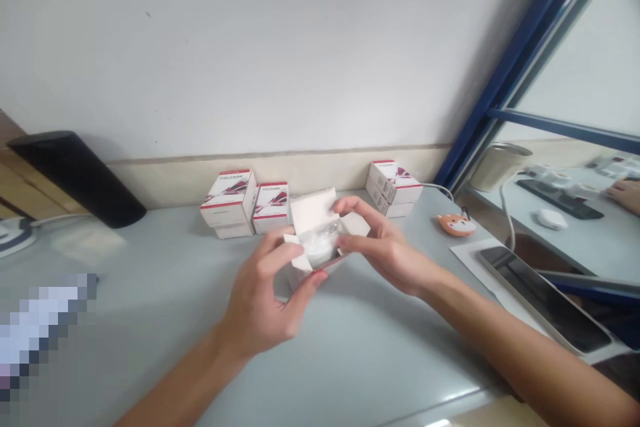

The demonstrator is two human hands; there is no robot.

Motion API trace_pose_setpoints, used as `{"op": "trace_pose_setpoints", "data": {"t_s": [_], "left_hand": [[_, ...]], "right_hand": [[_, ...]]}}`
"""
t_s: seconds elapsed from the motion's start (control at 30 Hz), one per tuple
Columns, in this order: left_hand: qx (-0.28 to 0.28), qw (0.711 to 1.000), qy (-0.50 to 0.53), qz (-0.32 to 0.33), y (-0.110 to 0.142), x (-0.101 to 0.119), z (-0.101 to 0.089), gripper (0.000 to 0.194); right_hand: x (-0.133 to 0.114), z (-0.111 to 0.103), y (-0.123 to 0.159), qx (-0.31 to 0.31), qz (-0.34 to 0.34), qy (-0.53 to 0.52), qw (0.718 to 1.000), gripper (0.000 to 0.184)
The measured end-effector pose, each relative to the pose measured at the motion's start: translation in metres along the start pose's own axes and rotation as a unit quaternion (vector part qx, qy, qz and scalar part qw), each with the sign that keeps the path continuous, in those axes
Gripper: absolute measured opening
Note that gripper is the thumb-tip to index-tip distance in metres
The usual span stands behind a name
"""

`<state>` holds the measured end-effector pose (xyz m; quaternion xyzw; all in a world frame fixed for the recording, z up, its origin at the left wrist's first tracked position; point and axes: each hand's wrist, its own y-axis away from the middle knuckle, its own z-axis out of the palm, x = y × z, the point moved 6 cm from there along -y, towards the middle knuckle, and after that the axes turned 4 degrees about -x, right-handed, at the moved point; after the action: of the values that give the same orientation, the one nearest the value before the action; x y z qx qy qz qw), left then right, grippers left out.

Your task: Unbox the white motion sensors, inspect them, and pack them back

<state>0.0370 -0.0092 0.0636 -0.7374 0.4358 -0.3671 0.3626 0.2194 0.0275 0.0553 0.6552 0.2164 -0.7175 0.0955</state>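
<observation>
In the head view, a small white carton (296, 277) stands tilted above the table with its lid and side flaps up. My left hand (267, 280) grips it from the left, thumb along the front and fingers at the left flap. Inside lies a white item in a clear plastic bag (320, 244); its kind is hidden by the wrap. My right hand (387, 247) is closed around the carton's right side, thumb over the opening beside the bag and index finger near the raised lid. Whether the thumb touches the bag I cannot tell.
Closed white-and-red cartons (230, 190) stand along the wall, with another stack (395, 187) further right. An orange animal-shaped case (456, 224) and a phone (545, 297) lie at right. A black cylinder (83, 177) leans at left. Beyond the blue frame (505, 73), another person's hand (625, 193) shows.
</observation>
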Motion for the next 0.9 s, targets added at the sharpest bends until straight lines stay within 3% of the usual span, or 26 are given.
{"op": "trace_pose_setpoints", "data": {"t_s": [0.07, 0.13, 0.23, 0.3, 0.37, 0.43, 0.53, 0.57, 0.63, 0.67, 0.73, 0.8, 0.9], "left_hand": [[0.014, 1.000, 0.003, -0.026, 0.003, -0.008, -0.002, 0.056], [0.027, 0.997, -0.003, -0.072, 0.008, -0.019, -0.004, 0.054], [0.030, 0.990, 0.006, -0.136, 0.012, -0.031, -0.006, 0.050], [0.022, 0.987, 0.025, -0.154, 0.011, -0.034, -0.006, 0.049], [0.018, 0.987, 0.034, -0.158, 0.010, -0.034, -0.005, 0.049], [0.023, 0.987, 0.025, -0.155, 0.009, -0.032, -0.006, 0.049], [0.037, 0.990, -0.004, -0.133, 0.009, -0.027, -0.007, 0.052], [0.041, 0.992, -0.009, -0.120, 0.009, -0.025, -0.007, 0.053], [0.041, 0.995, -0.009, -0.087, 0.007, -0.018, -0.006, 0.056], [0.040, 0.997, -0.004, -0.068, 0.006, -0.014, -0.005, 0.057], [0.032, 0.998, 0.003, -0.045, 0.003, -0.008, -0.004, 0.055], [0.023, 0.999, 0.002, -0.035, 0.001, -0.004, -0.002, 0.055], [0.011, 1.000, -0.002, -0.019, 0.002, 0.001, -0.001, 0.060]], "right_hand": [[-0.003, -0.009, -0.003, 0.011, -0.021, 0.027, 0.999, 0.027], [-0.008, -0.026, -0.006, 0.067, -0.059, 0.086, 0.992, 0.027], [-0.009, -0.047, -0.009, 0.144, -0.102, 0.302, 0.937, 0.022], [0.004, -0.048, -0.014, 0.116, -0.084, 0.478, 0.867, 0.020], [0.026, -0.045, -0.020, 0.053, -0.045, 0.576, 0.814, 0.024], [0.045, -0.045, -0.023, 0.014, -0.008, 0.598, 0.801, 0.025], [0.048, -0.048, -0.025, 0.033, 0.012, 0.587, 0.809, 0.014], [0.039, -0.049, -0.023, 0.065, -0.012, 0.575, 0.816, 0.011], [0.006, -0.048, -0.014, 0.159, -0.131, 0.531, 0.822, 0.010], [-0.014, -0.045, -0.003, 0.212, -0.215, 0.499, 0.812, 0.013], [-0.048, -0.033, 0.023, 0.275, -0.381, 0.444, 0.763, 0.023], [-0.065, -0.012, 0.043, 0.257, -0.477, 0.438, 0.718, 0.034], [-0.063, 0.024, 0.049, 0.113, -0.504, 0.486, 0.705, 0.037]]}}
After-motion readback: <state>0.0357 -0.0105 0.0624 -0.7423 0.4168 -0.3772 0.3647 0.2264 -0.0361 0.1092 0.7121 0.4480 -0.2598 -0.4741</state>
